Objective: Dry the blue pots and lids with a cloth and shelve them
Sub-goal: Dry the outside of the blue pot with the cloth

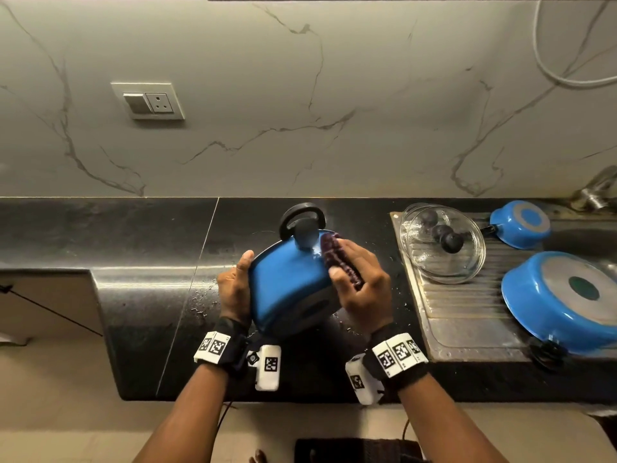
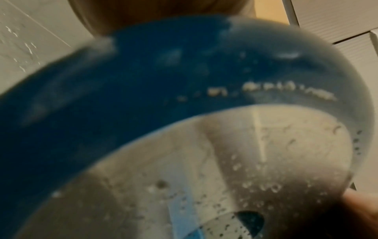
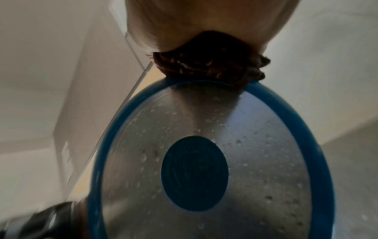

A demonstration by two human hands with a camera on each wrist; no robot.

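Head view: left hand [image 1: 234,289] clamps blue pot [image 1: 290,282] rim, right hand [image 1: 362,282] pinches cloth [image 1: 340,259]; I'd wipe the beaded base next.

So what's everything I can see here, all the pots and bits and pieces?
held pot: one, blue with black handles, tilted over the counter, base beaded with droplets
cloth: one, dark purple, pressed on the held pot
pots on drainer: two, blue, upside down, small at back, large in front
glass lids: stacked, clear with black knobs, on the drainer's left part
drainer: one, steel, right
counter: black, wet patches
wall socket: one, white
tap: one, far right
left hand: grips the held pot
right hand: holds the cloth
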